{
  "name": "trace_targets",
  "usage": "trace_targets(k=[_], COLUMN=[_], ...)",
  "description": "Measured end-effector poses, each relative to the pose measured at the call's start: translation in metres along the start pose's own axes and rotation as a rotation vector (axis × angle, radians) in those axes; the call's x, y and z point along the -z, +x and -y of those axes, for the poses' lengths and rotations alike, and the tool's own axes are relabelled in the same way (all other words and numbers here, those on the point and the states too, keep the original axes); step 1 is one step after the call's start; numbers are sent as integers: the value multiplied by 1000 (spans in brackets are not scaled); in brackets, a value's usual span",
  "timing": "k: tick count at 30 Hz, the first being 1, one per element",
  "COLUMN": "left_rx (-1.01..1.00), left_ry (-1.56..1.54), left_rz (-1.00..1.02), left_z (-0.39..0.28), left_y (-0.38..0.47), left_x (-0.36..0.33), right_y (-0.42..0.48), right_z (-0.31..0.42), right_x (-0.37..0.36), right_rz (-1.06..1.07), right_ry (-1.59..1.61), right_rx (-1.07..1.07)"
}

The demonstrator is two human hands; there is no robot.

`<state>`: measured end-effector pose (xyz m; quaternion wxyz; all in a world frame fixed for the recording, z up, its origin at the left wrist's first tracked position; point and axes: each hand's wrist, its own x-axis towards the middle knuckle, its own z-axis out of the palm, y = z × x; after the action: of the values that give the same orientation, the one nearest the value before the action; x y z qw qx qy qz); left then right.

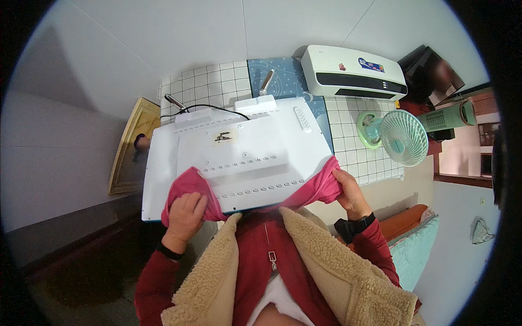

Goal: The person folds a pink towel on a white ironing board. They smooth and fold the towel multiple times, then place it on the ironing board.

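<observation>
A white flat-screen television, its back facing up toward me, leans over the table close to my body. My left hand has its fingers curled on a pink cloth at the television's lower left edge. At the lower right corner my right hand pinches pink cloth between thumb and fingers. The cloth's middle stretch runs along the lower edge and is partly hidden. Two metal stand legs and a black cable are at the far edge of the television.
A white heater unit and a pale green fan stand on the table's checked cloth, to the right. A framed picture leans by the left wall. Behind the heater is a dark screen. An orange-brown cushioned seat lies at lower right.
</observation>
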<state>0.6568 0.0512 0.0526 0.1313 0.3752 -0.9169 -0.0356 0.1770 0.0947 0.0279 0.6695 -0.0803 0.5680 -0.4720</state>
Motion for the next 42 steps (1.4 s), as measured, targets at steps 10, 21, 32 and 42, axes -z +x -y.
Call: trace_targets(k=[10,21,32,42], left_rx=[100,331,669,547], left_ry=[-47,29,-755,-1167], left_rz=[98,126,134,91], left_z=[-36,-60,-94,-109], left_y=[-49,-86,-100,-58], left_x=[-101,-162,-108,-46], right_y=[43,63,97,86], right_z=[-74,-141,-165,-169], right_x=[72,94,111,102], right_rz=[146,73,-169,-356], right_ry=[-58,62,-142,-348], right_rx=[-131,-139,-122,15])
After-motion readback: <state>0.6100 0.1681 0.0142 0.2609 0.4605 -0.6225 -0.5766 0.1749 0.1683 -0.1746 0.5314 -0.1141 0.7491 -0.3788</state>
